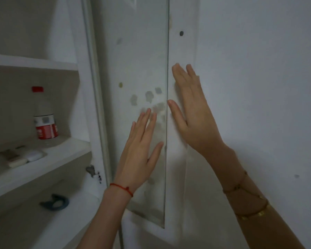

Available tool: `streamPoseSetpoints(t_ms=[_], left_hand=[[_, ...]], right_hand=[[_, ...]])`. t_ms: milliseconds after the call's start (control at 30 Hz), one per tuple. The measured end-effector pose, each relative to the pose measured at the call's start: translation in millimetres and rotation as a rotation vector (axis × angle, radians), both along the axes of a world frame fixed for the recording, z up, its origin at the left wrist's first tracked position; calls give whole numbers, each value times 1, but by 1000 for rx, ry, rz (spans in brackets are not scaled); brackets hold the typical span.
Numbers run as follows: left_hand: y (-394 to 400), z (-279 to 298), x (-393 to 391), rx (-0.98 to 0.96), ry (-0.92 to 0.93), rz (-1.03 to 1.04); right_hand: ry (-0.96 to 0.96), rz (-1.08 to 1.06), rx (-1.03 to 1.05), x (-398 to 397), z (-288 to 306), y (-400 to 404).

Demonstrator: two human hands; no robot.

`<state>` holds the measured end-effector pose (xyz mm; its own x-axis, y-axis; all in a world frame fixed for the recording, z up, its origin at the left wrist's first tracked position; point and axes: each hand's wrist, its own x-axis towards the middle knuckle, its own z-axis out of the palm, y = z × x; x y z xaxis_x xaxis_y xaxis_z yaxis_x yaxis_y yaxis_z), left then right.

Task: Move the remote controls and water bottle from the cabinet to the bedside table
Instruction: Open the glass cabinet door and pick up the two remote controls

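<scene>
A clear water bottle with a red cap and red label stands upright on the middle shelf of the white cabinet at the left. In front of it lie two pale remote controls, side by side and blurred. My left hand is flat and open against the cabinet's glass door panel, holding nothing. My right hand is open too, pressed on the white door frame just right of the glass edge. Both hands are well to the right of the bottle and remotes.
A dark blue ring-shaped object lies on the lower shelf. An upper shelf sits above the bottle. A metal hinge shows on the cabinet's post. A plain white wall fills the right side.
</scene>
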<state>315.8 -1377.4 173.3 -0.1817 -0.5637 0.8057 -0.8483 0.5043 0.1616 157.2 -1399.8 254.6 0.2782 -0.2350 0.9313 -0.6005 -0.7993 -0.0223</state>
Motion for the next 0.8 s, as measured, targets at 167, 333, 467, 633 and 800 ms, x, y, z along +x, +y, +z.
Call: streamPoseSetpoints(t_ms=[167, 333, 467, 633, 800], left_hand=[[25, -7, 38, 33, 100, 153], [57, -14, 72, 65, 155, 331], [84, -19, 98, 87, 191, 491], [106, -25, 135, 119, 254, 668], [117, -31, 173, 157, 291, 788]], right_hand=[[65, 160, 109, 37, -22, -3], [123, 283, 256, 79, -45, -11], [133, 417, 336, 118, -56, -14], [171, 553, 430, 173, -68, -16], [207, 621, 474, 225, -82, -22]])
